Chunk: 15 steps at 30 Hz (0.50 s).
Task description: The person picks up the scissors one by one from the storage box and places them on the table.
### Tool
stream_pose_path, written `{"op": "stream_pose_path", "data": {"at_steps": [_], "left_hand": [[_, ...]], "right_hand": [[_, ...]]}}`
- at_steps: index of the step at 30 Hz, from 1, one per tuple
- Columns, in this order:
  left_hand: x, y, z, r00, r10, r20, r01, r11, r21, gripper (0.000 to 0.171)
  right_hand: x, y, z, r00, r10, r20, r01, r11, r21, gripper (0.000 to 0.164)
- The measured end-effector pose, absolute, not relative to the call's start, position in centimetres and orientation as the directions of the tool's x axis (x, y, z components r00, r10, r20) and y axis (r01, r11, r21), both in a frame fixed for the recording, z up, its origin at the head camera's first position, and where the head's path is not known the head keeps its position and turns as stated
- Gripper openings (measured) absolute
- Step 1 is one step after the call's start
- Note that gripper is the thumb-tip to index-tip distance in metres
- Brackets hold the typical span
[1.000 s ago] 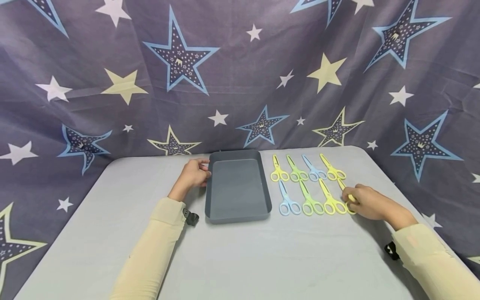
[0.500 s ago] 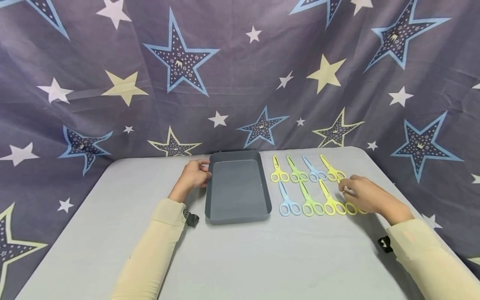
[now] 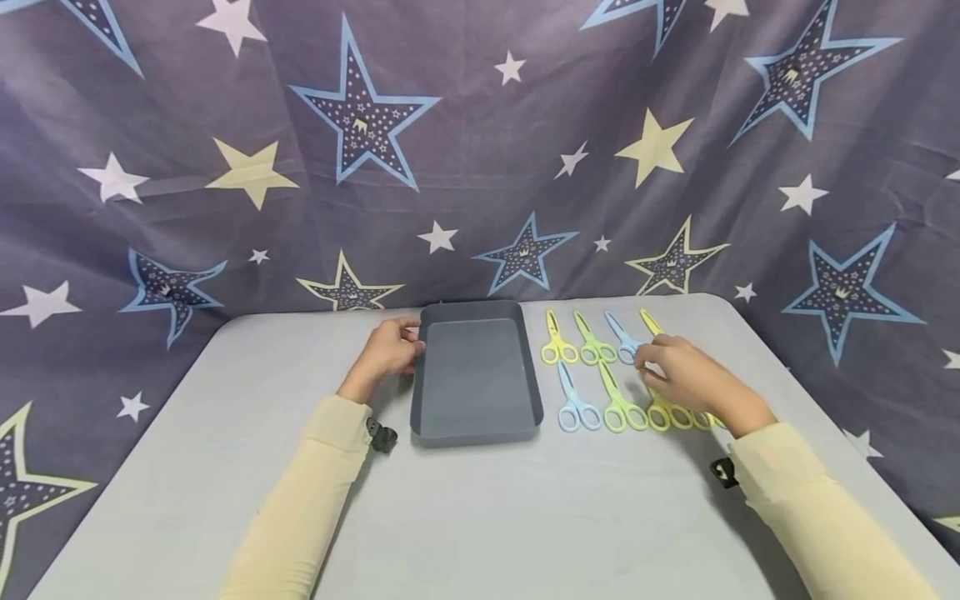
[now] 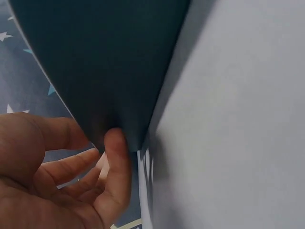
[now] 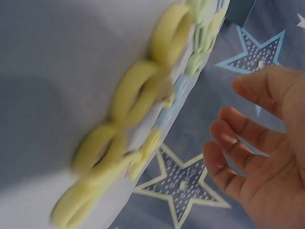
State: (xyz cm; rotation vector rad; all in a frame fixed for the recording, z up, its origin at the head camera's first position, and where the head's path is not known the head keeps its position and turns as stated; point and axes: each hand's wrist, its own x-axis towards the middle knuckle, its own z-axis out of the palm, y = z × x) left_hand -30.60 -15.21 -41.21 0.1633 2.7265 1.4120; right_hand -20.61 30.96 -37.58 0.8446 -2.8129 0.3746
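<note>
A dark grey rectangular tray (image 3: pixel 480 375) lies on the table, left of two rows of plastic scissors. My left hand (image 3: pixel 390 346) is at its left wall; in the left wrist view the fingers (image 4: pixel 116 162) touch the outside of that wall. Above the right end of the rows is my right hand (image 3: pixel 686 375), and the right wrist view shows its fingers (image 5: pixel 238 148) loosely bent with nothing between them. It partly hides the far yellow scissors (image 3: pixel 651 323) and the near yellow scissors (image 3: pixel 667 415). Blue scissors (image 3: pixel 626 342) lie just beyond its fingertips.
Farther left in the rows lie yellow scissors (image 3: pixel 558 346), green scissors (image 3: pixel 595 343), blue scissors (image 3: pixel 576 408) and green scissors (image 3: pixel 621 408). A star-patterned cloth (image 3: pixel 480 167) hangs behind the pale table (image 3: pixel 480 517).
My right hand has let go of the yellow scissors at the right end of the near row, lifted, and moved left over the neighbouring scissors. The left hand stays at the tray.
</note>
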Motion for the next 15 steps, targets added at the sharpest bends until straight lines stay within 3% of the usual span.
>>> {"op": "stream_pose_path", "data": {"at_steps": [6, 15], "left_hand": [[-30.5, -15.7, -41.1, -0.991, 0.135, 0.023, 0.102, 0.61, 0.786, 0.053], [-29.8, -16.0, -40.5, -0.959, 0.218, 0.178, 0.282, 0.739, 0.611, 0.049]], "right_hand": [[-21.2, 28.1, -37.5, -0.809, -0.529, 0.257, -0.58, 0.791, -0.196, 0.009], [-21.6, 24.8, -37.5, -0.767, -0.56, 0.311, -0.628, 0.756, -0.186, 0.01]]}}
